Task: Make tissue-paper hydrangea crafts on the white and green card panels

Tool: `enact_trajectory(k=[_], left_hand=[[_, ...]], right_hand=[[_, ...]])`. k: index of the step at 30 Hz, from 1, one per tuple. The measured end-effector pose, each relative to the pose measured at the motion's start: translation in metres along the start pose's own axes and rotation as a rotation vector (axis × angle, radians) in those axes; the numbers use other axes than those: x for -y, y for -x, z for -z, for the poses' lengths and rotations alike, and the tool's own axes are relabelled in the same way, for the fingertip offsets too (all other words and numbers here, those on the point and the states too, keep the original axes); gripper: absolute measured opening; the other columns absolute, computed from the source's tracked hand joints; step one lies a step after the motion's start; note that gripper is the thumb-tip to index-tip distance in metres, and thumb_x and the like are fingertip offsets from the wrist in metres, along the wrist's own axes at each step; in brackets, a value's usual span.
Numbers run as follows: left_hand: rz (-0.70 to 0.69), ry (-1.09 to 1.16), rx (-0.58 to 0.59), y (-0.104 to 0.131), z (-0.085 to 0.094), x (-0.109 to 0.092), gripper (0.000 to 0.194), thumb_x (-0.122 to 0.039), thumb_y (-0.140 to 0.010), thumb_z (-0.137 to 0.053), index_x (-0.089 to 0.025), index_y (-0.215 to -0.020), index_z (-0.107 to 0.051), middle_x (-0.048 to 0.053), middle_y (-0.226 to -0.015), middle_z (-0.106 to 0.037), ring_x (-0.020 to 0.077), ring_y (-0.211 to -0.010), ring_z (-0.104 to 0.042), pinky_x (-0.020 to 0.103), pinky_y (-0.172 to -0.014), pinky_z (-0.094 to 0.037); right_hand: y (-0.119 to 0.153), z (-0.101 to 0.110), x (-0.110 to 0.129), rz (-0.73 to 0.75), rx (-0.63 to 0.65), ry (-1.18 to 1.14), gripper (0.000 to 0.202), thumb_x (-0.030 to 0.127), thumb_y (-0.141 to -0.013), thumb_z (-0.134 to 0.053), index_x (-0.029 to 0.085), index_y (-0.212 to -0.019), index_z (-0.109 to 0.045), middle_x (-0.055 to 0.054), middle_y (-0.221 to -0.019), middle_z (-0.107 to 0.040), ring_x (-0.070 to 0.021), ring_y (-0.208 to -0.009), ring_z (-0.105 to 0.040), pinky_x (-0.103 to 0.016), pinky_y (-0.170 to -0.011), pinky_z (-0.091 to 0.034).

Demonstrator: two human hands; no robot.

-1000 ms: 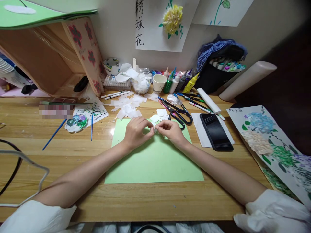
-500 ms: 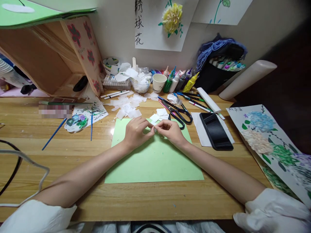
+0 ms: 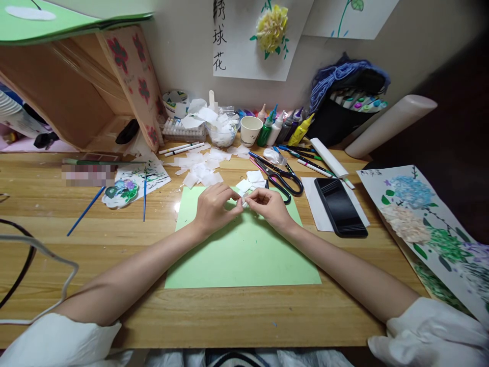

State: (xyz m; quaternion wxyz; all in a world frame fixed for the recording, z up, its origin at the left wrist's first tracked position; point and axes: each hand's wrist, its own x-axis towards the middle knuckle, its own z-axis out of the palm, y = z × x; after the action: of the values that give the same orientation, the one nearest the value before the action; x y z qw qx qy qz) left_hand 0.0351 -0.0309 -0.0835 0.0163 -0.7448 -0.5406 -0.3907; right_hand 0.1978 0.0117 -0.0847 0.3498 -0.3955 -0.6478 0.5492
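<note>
Over the top part of a green paper sheet (image 3: 244, 260), my left hand (image 3: 216, 208) and my right hand (image 3: 269, 206) meet fingertip to fingertip. Between their pinched fingers is a small piece of white paper (image 3: 245, 201), mostly covered by the fingertips. Both hands are closed on it. Just beyond them lie cut white paper squares (image 3: 255, 177), with black-handled scissors (image 3: 284, 179) to their right. Farther back, a loose pile of white paper scraps (image 3: 202, 168) is spread on the wooden table.
A black phone (image 3: 341, 206) rests on white paper at right, near a flower picture (image 3: 412, 204). Behind stand a paper cup (image 3: 251, 130), paint bottles (image 3: 264, 131) and a bowl of scraps (image 3: 221, 133). A paint palette (image 3: 120, 193) and brushes lie at left.
The fingertips have parted very slightly, and a little more of the white paper shows between them. Otherwise both hands stay in place.
</note>
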Motion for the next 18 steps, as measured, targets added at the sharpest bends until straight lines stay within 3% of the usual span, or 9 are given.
enact_trajectory(k=[18], left_hand=[[0.197,0.130,-0.030,-0.0047,0.0031,0.0019,0.007,-0.018,-0.074,-0.055,-0.019,-0.069,-0.051,0.000,-0.068,-0.057,0.0134,-0.066,-0.050,0.027,-0.064,-0.041]], right_hand=[[-0.0018,0.0000,0.0015,-0.001,-0.107,-0.023,0.021,0.037,-0.071,-0.061,0.018,-0.069,-0.054,0.001,-0.064,-0.052,-0.0102,-0.053,-0.043,-0.024,-0.051,-0.035]])
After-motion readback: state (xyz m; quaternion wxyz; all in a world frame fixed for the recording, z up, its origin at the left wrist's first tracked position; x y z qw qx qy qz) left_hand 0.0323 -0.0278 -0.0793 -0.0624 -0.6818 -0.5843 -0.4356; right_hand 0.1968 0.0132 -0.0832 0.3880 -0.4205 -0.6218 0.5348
